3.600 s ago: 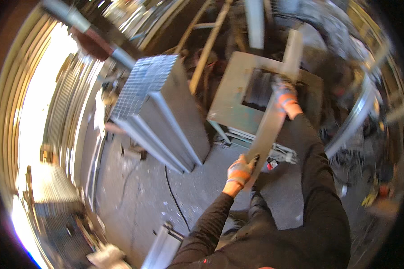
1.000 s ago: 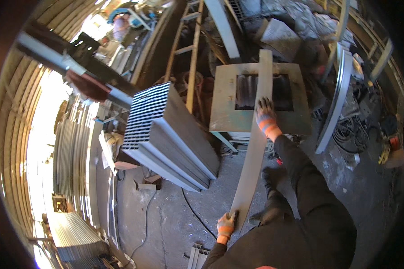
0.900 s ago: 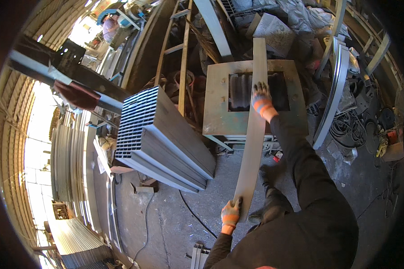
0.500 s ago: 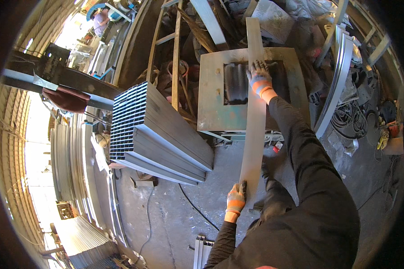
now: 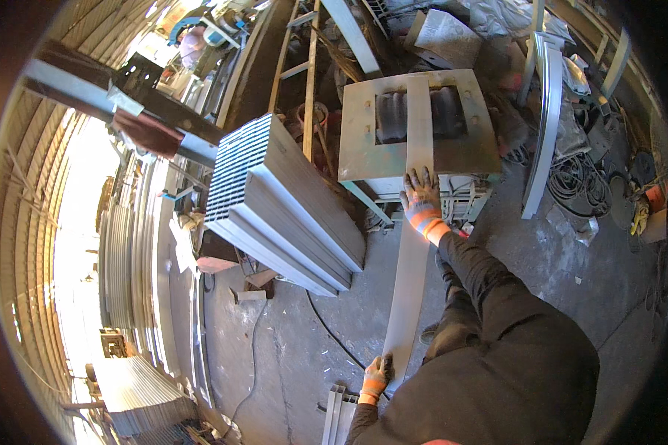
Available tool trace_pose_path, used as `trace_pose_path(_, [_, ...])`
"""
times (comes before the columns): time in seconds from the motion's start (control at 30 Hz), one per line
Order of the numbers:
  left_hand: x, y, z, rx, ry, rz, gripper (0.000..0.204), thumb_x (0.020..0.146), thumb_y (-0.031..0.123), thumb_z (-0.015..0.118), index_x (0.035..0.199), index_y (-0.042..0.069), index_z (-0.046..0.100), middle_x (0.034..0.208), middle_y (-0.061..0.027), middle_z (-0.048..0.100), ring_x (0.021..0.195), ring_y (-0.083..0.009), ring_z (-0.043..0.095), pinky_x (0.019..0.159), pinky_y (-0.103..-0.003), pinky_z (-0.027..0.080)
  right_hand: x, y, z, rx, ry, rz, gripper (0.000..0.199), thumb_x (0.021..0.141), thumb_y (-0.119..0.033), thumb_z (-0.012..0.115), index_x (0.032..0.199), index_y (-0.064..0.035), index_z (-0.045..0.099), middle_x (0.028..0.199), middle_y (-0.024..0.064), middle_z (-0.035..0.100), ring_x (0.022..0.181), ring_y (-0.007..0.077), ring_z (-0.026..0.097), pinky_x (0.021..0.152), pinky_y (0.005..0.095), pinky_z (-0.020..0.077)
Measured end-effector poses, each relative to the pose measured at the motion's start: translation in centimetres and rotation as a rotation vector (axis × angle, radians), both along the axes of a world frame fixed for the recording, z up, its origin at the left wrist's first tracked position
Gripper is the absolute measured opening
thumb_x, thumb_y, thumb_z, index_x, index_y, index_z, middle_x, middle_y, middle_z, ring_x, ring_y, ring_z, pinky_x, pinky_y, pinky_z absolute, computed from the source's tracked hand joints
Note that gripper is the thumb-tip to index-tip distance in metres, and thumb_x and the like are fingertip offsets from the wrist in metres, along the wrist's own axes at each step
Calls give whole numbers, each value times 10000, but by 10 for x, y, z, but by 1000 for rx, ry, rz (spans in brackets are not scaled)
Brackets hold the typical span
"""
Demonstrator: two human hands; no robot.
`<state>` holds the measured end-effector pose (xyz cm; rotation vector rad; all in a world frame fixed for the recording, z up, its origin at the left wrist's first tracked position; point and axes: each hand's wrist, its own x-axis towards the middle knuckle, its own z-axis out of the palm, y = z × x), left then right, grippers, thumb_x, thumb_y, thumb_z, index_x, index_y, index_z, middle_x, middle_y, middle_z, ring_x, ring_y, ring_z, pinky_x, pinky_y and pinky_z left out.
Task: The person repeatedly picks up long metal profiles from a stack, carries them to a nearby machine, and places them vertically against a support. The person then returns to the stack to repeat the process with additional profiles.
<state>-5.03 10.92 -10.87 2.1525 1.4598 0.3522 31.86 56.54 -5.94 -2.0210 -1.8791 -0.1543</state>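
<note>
A long flat grey metal bar (image 5: 407,285) runs from the top of a box-shaped steel machine (image 5: 355,141) down toward me. It crosses the machine's rectangular opening, where dark ridged, roller-like parts (image 5: 392,119) show on both sides. My right hand (image 5: 422,200), in a grey and orange glove, lies on the bar just off the machine's near edge, fingers spread. At the bar's near end, my left hand (image 5: 375,378), gloved alike, is closed around its left edge. My own body covers part of the bar's near end.
Left of the machine stands a tall stack of grey metal channels (image 5: 304,215). More profiles (image 5: 341,415) lie on the floor by my left arm. Black cables (image 5: 326,326) cross the floor. Coiled cable (image 5: 577,182) and a bent metal strip (image 5: 543,126) are at right. Someone (image 5: 193,46) is far left.
The bar has slid toward me across the machine. My right hand has come from above the opening to past the near edge, and my left hand is lower. The view has shifted slightly.
</note>
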Motion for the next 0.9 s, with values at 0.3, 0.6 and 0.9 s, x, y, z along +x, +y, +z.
trace_pose_path(0.3, [-78,-137,44,-409,-61,256,576,1130,612,588,1366,103,717,1213,-316,760,1183,-554,705,953,-608,563,-79,-153,1,131,137,98,726,1024,-416,699,1647,-67,567,1711,209,531,1589,497,434,1325,658,283])
trace_pose_path(0.6, [-26,-15,108,-637,107,335,917,849,752,841,1337,-6,678,1232,-282,791,1196,-441,769,993,-527,602,-39,-13,-7,-310,186,131,958,1006,-537,811,1719,-16,441,1734,309,467,1647,457,396,1336,570,358])
trace_pose_path(0.9, [120,232,108,39,69,417,489,863,240,774,1284,20,658,1073,-182,779,1032,-374,795,871,-473,649,72,337,-28,-262,206,69,844,977,-370,764,1658,38,477,1568,381,590,1321,559,674,1114,580,571])
